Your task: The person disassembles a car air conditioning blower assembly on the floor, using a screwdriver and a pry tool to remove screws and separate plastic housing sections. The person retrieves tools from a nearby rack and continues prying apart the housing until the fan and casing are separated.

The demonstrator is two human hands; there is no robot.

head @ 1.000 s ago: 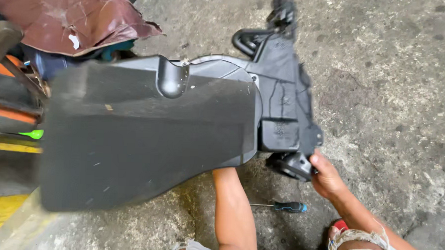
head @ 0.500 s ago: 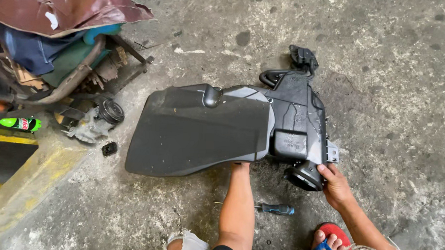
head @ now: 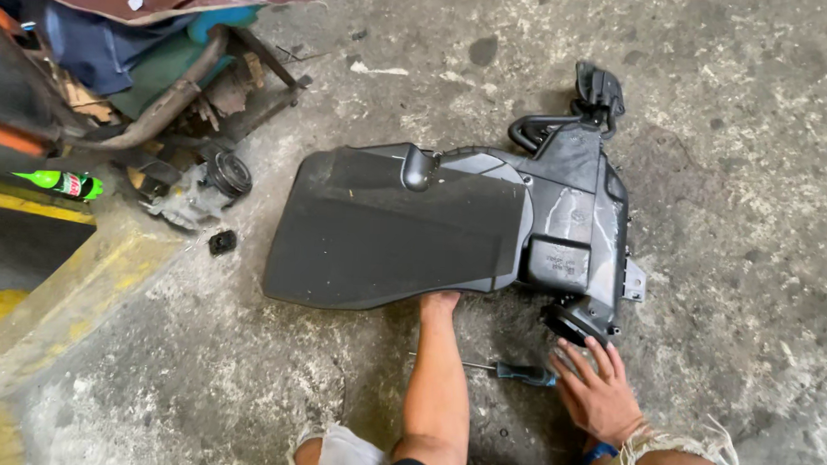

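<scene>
Far left there's a green bottle by the scrap pile, then a small metal pump-looking part. The big black plastic air-box housing lies flat on the concrete floor. Left hand is tucked under its near edge, so can't tell how its fingers sit. A screwdriver lies between the arms. Right hand has fingers spread, just below the round intake port.

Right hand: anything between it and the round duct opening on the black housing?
Nothing visible. The right hand lies just below the round duct opening, bare concrete floor between. The screwdriver lies to its left, out of the way.
</scene>
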